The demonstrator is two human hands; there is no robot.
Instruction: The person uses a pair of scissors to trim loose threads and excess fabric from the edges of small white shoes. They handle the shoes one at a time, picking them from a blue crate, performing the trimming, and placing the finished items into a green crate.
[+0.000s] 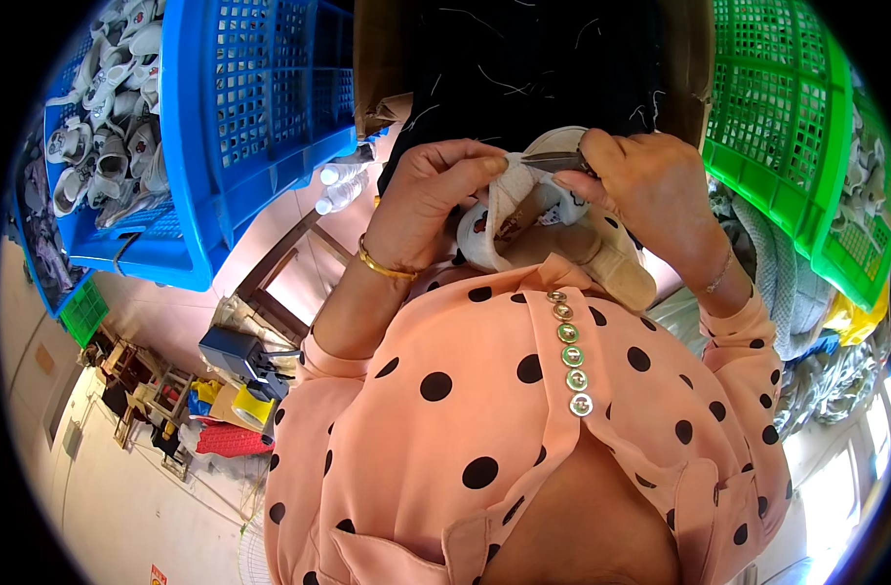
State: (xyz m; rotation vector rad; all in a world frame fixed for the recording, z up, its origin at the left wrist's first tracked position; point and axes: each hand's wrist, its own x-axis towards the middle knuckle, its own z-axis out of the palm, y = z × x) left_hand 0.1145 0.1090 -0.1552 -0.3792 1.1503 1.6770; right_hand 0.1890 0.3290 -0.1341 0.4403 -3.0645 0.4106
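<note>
Close to my chest, my left hand (pixel 421 200) pinches the edge of a white and cream shoe upper (pixel 504 205) between thumb and forefinger. A small printed figure shows on the upper, and its beige lining (pixel 562 244) faces me. My right hand (pixel 665 190) is closed around a pair of dark metal thread snips (pixel 554 161). Their blades point left, at the upper's rim beside my left fingertips. Whether the blades touch a thread is too small to tell. Part of the upper lies hidden behind my right fingers.
Beyond my hands lies black cloth (pixel 533 73) strewn with white thread ends, between brown cardboard sides (pixel 377 68). A blue crate (pixel 194 146) on the left stands by piled shoe uppers (pixel 114 146). On the right is a green crate (pixel 772 127). Clear bottles (pixel 338 187) stand near my left forearm.
</note>
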